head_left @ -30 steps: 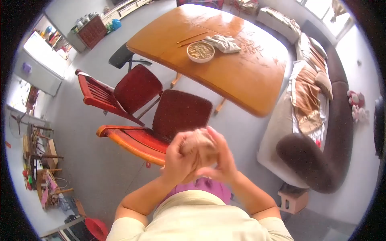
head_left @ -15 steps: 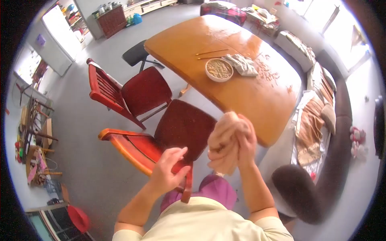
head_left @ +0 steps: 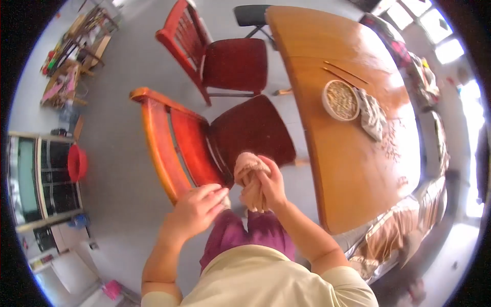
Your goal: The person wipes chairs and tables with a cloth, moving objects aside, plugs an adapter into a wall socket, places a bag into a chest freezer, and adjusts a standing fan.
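In the head view, my right hand [head_left: 272, 185] is closed around a crumpled beige-pink cloth [head_left: 249, 174], which bunches above its fingers and hangs below them. My left hand [head_left: 198, 209] holds nothing visible; its fingers stretch toward the cloth, with the thumb side partly hidden. It is beside the near end of the orange-red backrest of a wooden chair [head_left: 176, 146]; whether it touches the wood I cannot tell. The chair's dark red seat [head_left: 253, 135] lies just beyond the cloth.
A wooden table [head_left: 348, 184] stands to the right, bearing a bowl of pale pieces [head_left: 341, 101], chopsticks [head_left: 345, 71], a grey cloth [head_left: 372, 113] and scattered bits. A second red chair [head_left: 232, 64] is ahead. A red basin [head_left: 77, 162] is at the left.
My view has swung left, so the table and chairs appear farther right. My right hand has brought the cloth away from the table edge, closer to my left hand and over the near chair.
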Demonstrator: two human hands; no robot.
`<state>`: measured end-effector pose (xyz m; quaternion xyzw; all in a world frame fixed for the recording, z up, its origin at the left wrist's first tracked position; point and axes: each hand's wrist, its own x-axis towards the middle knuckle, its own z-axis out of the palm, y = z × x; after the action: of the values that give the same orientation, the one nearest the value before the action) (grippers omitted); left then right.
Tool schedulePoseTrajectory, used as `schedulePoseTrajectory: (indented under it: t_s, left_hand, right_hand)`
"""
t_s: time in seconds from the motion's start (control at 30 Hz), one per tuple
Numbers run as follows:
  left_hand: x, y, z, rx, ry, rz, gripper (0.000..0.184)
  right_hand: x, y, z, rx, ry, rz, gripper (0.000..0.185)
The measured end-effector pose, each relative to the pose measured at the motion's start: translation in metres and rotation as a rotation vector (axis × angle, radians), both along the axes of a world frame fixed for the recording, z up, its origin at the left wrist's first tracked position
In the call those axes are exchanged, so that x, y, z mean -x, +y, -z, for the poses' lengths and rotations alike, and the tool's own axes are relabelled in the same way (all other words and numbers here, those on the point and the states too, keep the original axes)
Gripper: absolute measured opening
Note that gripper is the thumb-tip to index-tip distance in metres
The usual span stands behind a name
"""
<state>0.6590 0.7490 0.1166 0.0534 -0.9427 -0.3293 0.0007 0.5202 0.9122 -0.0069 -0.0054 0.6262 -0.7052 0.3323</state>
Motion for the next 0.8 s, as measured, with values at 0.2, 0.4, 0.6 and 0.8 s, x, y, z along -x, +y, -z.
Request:
schedulePoseTrajectory:
  t_s: [0.2,0.4,0.6,0.8]
  left_hand:
    - [-0.005,0.058,0.001,-0.237,0.058,-0.081,0.053]
    - [-0.011,0.057,0.032,-0.136,0.096,-0.149,0.044]
    - [0.043,0.060,0.056,-0.247,0.113,-0.467,0.040]
    - [0.095,0.103,0.265,-0.404,0.049,-0.780,0.052]
  right_hand:
    - [-0.006,-0.026,0.007,-0.004,0.067,-0.017,0.040]
    - [0.040,-0.019,0.098,-0.616,0.602,-0.369,0.090]
    - [0.059,-0.009,0.237,-0.543,0.777,-0.659,0.081]
    - [0.073,-0.022,0.278,-0.683,0.644,-0.874,0.080]
